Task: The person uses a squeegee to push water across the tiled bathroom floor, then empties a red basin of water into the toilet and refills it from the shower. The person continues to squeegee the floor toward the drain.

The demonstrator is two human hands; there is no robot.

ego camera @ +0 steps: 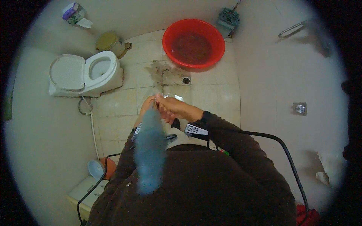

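Observation:
A long blue-grey thing [151,152], blurred and possibly cloth or a mop head, stretches from my hands up in front of my brown sleeve and top. My right hand [178,108] is curled at its narrow far end, over the tiled floor. Touching it there is my left hand [147,106], partly hidden behind the blue-grey thing; its fingers are hard to make out. Beyond both hands are a wet, dirty patch [169,74] and a round floor drain [186,80]. Farther off stands a red plastic basin [173,58] with murky water inside.
At left are a toilet [113,76] with its lid raised and a lidded bin [109,42]. A teal plastic container [227,19] stands in the far corner. Basins [96,169] sit low at left. A black cable [285,147] runs from my right wrist; another runs at left.

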